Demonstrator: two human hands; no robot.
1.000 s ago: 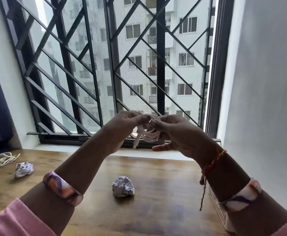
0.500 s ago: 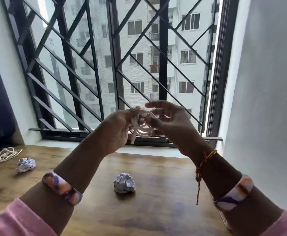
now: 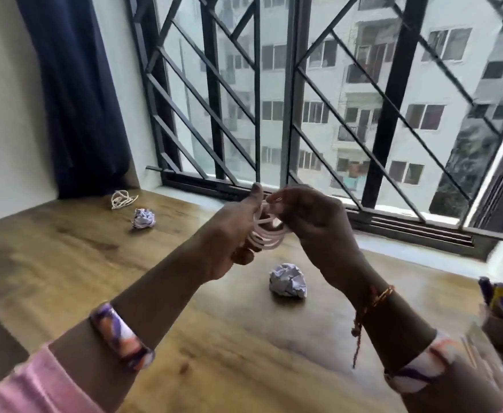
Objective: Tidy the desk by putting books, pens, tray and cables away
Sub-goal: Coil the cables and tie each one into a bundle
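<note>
Both hands are holding a coiled white cable (image 3: pixel 269 234) in the air above the surface (image 3: pixel 65 257): the left hand (image 3: pixel 232 231) is gripping the loops in its grip, the right hand (image 3: pixel 310 222) is pinching the coil at its 12 o'clock. The loops are sitting loosely, so they are likely springing apart if either pinch slackens. A second cable (image 3: pixel 122 199) is lying at 10 o'clock.

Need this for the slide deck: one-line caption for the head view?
Both hands, left hand and right hand, hold a coiled white cable above a wooden desk.
</note>
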